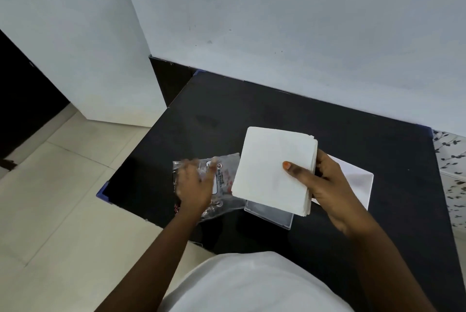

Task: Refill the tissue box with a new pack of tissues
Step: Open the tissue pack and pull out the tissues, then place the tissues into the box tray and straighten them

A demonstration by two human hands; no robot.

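My right hand point(325, 185) grips a thick square stack of white tissues point(272, 168), thumb on top, held tilted above the table. Under the stack sits a clear plastic tissue box point(272, 215), mostly hidden by the tissues. A white flat lid or panel point(358, 180) lies just right of the box, partly behind my right hand. My left hand point(194, 185) is blurred, fingers spread over the crumpled, empty clear plastic tissue wrapper point(224, 180) lying on the table left of the box; whether it grips the wrapper is unclear.
The black table point(277, 115) stands against a pale wall, its left edge dropping to a beige tiled floor point(50, 198). A patterned white cloth point(451, 173) lies beyond the table's right edge.
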